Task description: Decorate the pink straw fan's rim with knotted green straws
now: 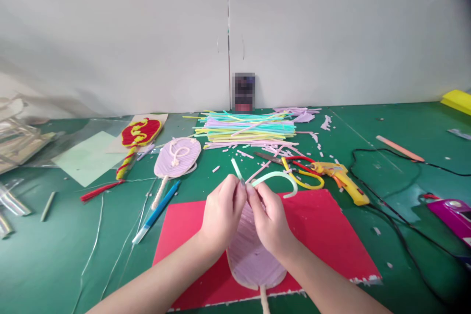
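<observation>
1. While your left hand (225, 208) and your right hand (271, 216) meet at the fingertips, they pinch a thin mint-green bendy strip (278, 174) between them.
2. Your left fingers have hold of the part where a short straight end pokes up. Your right fingers have hold of the part that bends round in a big hook. Your fingers hide the middle, so I can't tell if it is 1 piece or 2.
3. Under your hands is a pale purple round fan shape (253, 261) with a cream edge and a cream stick (264, 299) at the bottom. It lies on a bright red flat sheet (316, 228) on the green table top (368, 132).
4. To your left is another pale purple fan (179, 158) with cream loops on it. A blue pen (157, 212) lies near its handle.
5. Farther back on that side is a red and yellow fan (142, 132). A pale green paper sheet (88, 157) is near it.
6. Past your hands is a big pile of yellow, pink, purple and green strips (250, 130), with little cut bits close by.
7. To your right, scissors with 1 red and 1 yellow handle (300, 158) lie by a yellow glue gun (346, 181) with a black cord (399, 233).
</observation>
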{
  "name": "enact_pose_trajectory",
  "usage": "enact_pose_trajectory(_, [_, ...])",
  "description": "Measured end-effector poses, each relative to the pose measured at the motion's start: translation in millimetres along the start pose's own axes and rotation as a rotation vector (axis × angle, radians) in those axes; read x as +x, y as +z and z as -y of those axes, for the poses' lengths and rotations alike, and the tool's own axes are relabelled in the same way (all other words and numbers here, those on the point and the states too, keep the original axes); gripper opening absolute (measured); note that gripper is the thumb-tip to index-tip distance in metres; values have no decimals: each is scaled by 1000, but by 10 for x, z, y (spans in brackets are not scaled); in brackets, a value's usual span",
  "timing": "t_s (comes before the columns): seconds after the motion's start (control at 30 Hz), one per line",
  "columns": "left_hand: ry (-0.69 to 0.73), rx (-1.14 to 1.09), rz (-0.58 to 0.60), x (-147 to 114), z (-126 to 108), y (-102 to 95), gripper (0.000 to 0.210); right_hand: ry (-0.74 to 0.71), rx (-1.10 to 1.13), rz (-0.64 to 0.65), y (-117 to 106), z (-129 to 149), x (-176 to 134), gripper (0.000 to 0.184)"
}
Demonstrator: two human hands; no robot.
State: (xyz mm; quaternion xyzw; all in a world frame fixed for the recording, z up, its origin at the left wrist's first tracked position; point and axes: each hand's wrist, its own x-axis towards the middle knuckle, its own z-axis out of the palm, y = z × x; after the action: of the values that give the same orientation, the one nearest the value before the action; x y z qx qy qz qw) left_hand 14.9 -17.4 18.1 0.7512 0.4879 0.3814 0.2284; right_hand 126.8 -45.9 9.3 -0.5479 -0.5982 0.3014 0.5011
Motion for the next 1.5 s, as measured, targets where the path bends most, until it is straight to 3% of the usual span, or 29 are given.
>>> enact_pose_trajectory(0.13, [-74,-95,-49,-56,-22,43,27,-16,-10,-26,59,21,-50,26])
enact_pose_trajectory(0.23, [-97,-197,-14,-44,-13,47,28,-6,-29,-20,47,5,-36,27])
enact_pose_trajectory(0.4, [56,-297,295,128,33,-103,26,80,121,8,-97,-42,111,28])
enact_pose_trajectory(0.53, [166,-134,441,265,34,-250,16,89,184,101,-205,-57,194,29])
enact_pose_trajectory(0.73, [250,62,458,301,4,-284,14,61,140,91,-222,-58,190,29])
enact_pose_trajectory(0.9, [135,-7,483,264,-5,-241,18,52,115,59,-198,-83,182,29])
enact_pose_trajectory(1.17, [61,-103,393,196,13,-131,23,114,200,0,-119,-94,126,28])
enact_pose_trajectory(1.33, [-21,-323,516,264,-8,-178,26,191,334,83,-165,-104,165,31])
enact_pose_trajectory(1.5, [-32,-377,589,329,-30,-280,22,154,383,128,-227,-63,191,33])
